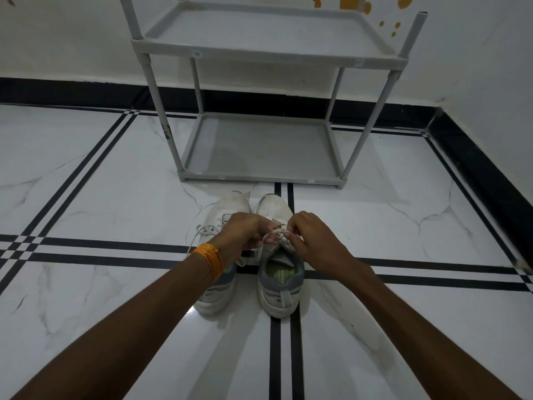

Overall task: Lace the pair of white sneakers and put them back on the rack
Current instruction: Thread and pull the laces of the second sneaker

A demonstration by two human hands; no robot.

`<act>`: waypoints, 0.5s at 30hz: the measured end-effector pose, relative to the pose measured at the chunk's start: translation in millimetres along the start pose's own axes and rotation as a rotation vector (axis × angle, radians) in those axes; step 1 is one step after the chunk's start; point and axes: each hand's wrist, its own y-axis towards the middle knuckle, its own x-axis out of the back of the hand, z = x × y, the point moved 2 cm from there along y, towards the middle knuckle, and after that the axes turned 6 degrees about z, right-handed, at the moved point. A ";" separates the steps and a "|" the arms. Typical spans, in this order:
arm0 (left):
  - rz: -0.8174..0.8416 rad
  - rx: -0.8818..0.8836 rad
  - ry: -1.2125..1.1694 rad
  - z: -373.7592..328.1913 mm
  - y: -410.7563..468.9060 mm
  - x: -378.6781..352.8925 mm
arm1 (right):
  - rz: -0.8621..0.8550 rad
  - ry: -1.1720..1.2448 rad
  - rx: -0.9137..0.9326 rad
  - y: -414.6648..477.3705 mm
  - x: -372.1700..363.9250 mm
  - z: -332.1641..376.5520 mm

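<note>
Two white sneakers with grey heels stand side by side on the floor, toes pointing at the rack. Over the right sneaker, my left hand and my right hand each pinch an end of its white lace above the tongue. The left sneaker lies partly under my left wrist, its lace looped loosely over its left side. A grey two-shelf rack stands just beyond the toes, both shelves bare.
The floor is glossy white marble tile with black stripes. A white wall with a black skirting runs behind the rack and along the right side. An orange bangle circles my left wrist.
</note>
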 end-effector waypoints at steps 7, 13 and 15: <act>-0.248 -0.236 0.460 11.4 2.8 24.1 | -0.056 0.024 -0.157 -17.5 4.7 -31.3; -0.334 -0.407 0.937 17.3 3.5 14.7 | -0.127 0.719 -0.674 -29.7 -21.0 -43.6; -0.268 -0.439 0.987 21.7 3.5 15.2 | -0.184 0.770 -0.708 -28.4 -27.3 -40.9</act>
